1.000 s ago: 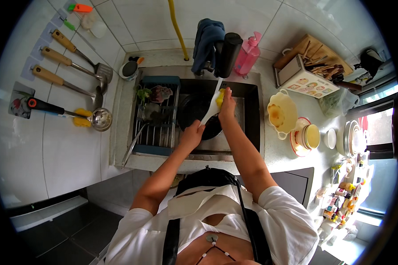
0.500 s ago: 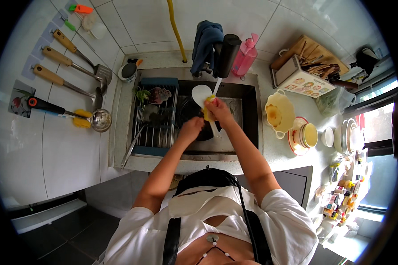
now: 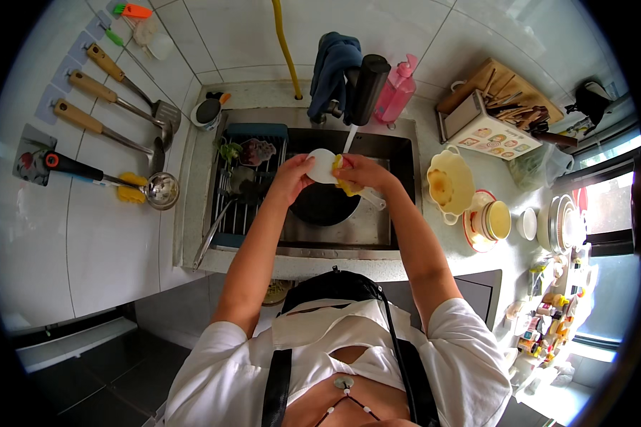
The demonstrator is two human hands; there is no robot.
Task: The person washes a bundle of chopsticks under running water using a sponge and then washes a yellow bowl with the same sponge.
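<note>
Left hand [image 3: 292, 174] grips white dish [image 3: 322, 165] edge; right hand [image 3: 360, 173] clenched on yellow sponge [image 3: 343, 183], above sink [image 3: 399, 146].

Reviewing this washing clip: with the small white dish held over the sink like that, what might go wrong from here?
1. The left hand holds the small white dish by its edge only; wet, it might slip onto the dark pan below.
2. Water runs from the faucet beside the right hand and its yellow sponge, so it may splash over the sink rim.
</note>
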